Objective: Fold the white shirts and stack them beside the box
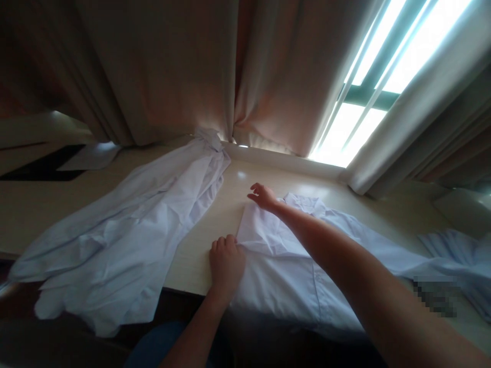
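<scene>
Taking twelve o'clock as the top of the head view, the right hand [263, 197] is near the centre, half open, with fingers loosely bent and nothing visible in its grasp. It is at the upper edge of a white shirt [284, 286]; whether it touches the cloth is unclear. The left hand [227, 263], at seven o'clock from the right, rests back up at the shirt's left edge, fingers curled; whether they pinch fabric cannot be told.

The shirt lies at five o'clock on the pale counter [192, 268], its collar [307, 203] at three o'clock from the right hand. A second white garment [153, 209] spreads loosely at eight o'clock, its lower end hanging over the counter's front edge. Toward nine o'clock, a white sheet [92, 156] partly covers a flat black item [42, 166]. More white cloth [456, 243] sits between three and four, near curtains [406, 102] flanking a bright window [364, 125].
</scene>
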Action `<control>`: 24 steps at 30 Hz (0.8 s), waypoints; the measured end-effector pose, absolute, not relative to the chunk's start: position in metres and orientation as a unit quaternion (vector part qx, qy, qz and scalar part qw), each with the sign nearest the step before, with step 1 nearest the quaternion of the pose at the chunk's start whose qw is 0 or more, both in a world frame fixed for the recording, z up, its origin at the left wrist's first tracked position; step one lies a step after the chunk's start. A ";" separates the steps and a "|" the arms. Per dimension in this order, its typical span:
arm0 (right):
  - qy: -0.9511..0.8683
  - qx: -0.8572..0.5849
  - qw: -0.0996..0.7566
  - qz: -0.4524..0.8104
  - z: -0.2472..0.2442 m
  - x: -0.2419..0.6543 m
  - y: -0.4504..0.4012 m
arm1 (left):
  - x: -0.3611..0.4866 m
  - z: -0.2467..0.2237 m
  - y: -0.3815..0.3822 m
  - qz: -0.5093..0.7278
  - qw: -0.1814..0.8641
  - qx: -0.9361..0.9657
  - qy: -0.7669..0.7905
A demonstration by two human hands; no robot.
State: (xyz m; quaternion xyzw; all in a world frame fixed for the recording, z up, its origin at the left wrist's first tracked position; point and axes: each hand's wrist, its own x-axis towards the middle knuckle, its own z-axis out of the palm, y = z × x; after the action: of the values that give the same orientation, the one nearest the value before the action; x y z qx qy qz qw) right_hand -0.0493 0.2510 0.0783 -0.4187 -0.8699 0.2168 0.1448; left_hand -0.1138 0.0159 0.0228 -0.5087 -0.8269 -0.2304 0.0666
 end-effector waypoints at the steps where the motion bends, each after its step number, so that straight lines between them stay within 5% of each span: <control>1: -0.863 -0.432 0.163 0.204 0.080 -0.041 0.249 | -0.115 0.024 0.015 -0.250 0.060 -0.506 -0.823; 7: -0.900 -0.383 0.182 0.104 0.077 0.011 0.215 | -0.112 0.043 0.016 -0.380 0.044 -0.564 -0.732; 15: -0.953 -0.277 0.048 0.110 0.041 -0.001 0.177 | -0.099 0.018 0.018 -0.177 0.025 -0.649 -0.740; 24: -0.932 -0.329 0.092 0.119 0.044 -0.007 0.193 | -0.096 0.012 0.018 -0.162 0.053 -0.616 -0.769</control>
State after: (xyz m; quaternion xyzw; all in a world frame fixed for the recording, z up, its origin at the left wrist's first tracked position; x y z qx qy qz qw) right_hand -0.0070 0.1928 0.0438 -0.3285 -0.9325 0.1187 0.0921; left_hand -0.0965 0.0184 0.0121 -0.6163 -0.7689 -0.1620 0.0529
